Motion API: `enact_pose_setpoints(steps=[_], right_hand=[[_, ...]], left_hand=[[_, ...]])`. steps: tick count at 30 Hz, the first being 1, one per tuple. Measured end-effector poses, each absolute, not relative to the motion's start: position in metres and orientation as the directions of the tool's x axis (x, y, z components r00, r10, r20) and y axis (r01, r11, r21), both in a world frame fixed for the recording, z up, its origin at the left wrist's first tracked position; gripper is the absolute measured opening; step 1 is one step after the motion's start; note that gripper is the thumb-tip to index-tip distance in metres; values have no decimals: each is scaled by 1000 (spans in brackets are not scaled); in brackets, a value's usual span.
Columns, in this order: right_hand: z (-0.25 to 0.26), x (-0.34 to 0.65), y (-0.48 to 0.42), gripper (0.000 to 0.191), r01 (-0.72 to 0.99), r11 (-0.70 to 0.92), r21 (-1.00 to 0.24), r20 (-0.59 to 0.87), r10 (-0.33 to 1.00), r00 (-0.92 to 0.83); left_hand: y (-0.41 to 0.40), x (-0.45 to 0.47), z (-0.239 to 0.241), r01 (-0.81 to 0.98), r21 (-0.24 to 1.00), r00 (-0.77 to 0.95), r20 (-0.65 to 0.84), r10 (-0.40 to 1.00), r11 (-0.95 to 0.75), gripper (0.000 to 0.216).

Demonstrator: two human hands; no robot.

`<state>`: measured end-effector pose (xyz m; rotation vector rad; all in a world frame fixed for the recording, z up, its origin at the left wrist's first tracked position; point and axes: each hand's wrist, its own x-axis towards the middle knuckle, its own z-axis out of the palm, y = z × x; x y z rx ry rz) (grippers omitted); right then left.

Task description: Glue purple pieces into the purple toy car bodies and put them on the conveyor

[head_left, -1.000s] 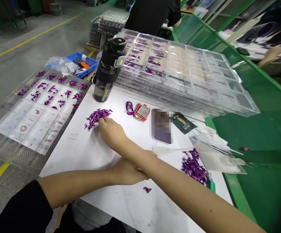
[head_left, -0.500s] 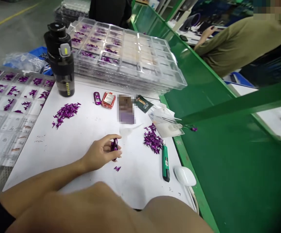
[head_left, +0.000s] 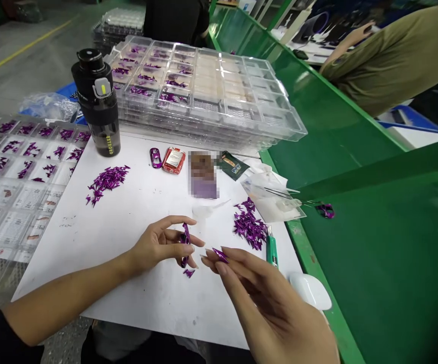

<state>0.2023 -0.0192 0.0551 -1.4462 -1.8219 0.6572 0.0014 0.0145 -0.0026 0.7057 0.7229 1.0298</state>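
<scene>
My left hand (head_left: 161,245) grips a shiny purple toy car body (head_left: 185,237), turned on edge between thumb and fingers above the white tabletop. Close beside it, my right hand (head_left: 268,293) pinches a small pointed purple piece (head_left: 221,255) between thumb and fingertips; the two hands are apart. Below the car body lies a loose purple piece (head_left: 189,273). A pile of small purple pieces (head_left: 249,225) is just past my right hand, and another purple pile (head_left: 108,182) lies to the left. A purple car shell (head_left: 155,157) rests beside a red car-shaped item (head_left: 174,160).
Behind stands a stack of clear compartment trays (head_left: 203,116) next to a black bottle (head_left: 96,101). Another compartment tray (head_left: 12,202) is at left. A green utility knife (head_left: 272,248) and white computer mouse (head_left: 309,290) lie by the green rail (head_left: 298,237). Two people work beyond.
My right hand, blurred low in front before, has come forward near my left hand with the small purple piece showing in its fingertips. My left hand still holds the car body.
</scene>
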Motion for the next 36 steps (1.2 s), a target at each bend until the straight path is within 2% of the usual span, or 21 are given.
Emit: enact_pose_setpoints(steps=[4,6,10,12,14,16,19,21,23,36], right_hand=[[19,199,-1,20,612,254,-749,211,967,-143],[5,197,-1,22,662,310,-682,276,948,-160],[-7,193,1,23,741,482,-468,449,852,-270],[-7,192,5,25,723,542,-429,489,812,-318],[-2,192,8,24,702,539,-466,478,821,-314],[5,192,9,21,679,435,-591,428,883,-194],[17,183,7,23,494,159,-855,205,978,41],[21,173,5,27,349,24,-937,52,996,72],[21,161,3,28,304,-8,-953,12,998,63],[14,140,5,18,498,196,-845,239,971,23]], left_hand=[[17,0,-2,-476,781,380,-232,896,404,49],[18,0,-3,-464,781,402,-234,885,418,50],[19,-1,-3,-458,793,382,-234,894,403,50],[18,0,-3,-464,794,358,-239,903,394,51],[15,3,-4,-467,805,300,-245,922,366,52],[12,7,-5,-450,835,184,-260,948,316,52],[8,13,-6,-399,875,29,-287,958,274,51],[6,16,-6,-391,881,17,-282,959,266,50],[5,17,-7,-402,884,29,-251,968,241,48],[4,16,-10,-320,938,3,-143,990,137,39]])
